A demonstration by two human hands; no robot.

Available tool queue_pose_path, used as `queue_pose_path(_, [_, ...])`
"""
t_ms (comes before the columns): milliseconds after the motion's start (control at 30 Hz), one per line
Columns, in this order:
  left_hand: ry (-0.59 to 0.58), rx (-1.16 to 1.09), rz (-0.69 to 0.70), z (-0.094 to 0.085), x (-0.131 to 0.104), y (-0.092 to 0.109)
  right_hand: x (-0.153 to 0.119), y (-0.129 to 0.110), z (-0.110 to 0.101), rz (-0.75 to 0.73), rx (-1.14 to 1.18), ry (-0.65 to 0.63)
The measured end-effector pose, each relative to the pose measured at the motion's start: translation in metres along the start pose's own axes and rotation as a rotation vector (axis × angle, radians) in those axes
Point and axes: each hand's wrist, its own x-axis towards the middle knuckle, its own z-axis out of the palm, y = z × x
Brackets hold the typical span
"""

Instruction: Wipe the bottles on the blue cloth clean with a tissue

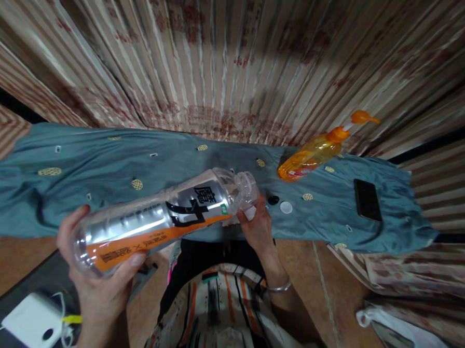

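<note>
A large clear plastic bottle (168,217) with a silver and orange label is held tilted over the cloth-covered table, its neck end to the right and higher. My left hand (98,281) grips its base, thumb in front and fingers round the far side. My right hand (259,224) is closed at the neck end, around a small clear plastic piece (248,188) against the bottle's mouth; I cannot tell its exact kind. Something white, like tissue (249,212), shows beside those fingers. Just right of that hand lie a small black cap (273,200) and a whitish disc (286,207).
A pump bottle of orange liquid (311,156) stands at the back right. A dark phone (367,200) lies on the teal cloth (323,225) at the right. Pleated curtains (222,64) hang behind. A white box with cables (33,319) rests at lower left.
</note>
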Motion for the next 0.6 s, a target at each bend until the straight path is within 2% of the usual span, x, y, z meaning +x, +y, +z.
queue_pose_path(267, [-0.019, 0.017, 0.072, 0.0031, 0.0011, 0.0045, 0.0004, 0.0014, -0.0004, 0.010, -0.003, -0.010])
queue_pose_path(467, [-0.022, -0.014, -0.026, 0.0026, 0.0003, 0.0044, 0.0005, 0.0005, -0.0008, -0.011, -0.003, -0.001])
queue_pose_path(600, [-0.020, 0.014, 0.005, 0.0005, -0.0008, -0.0020, 0.0006, 0.0012, -0.0007, -0.013, -0.014, -0.004])
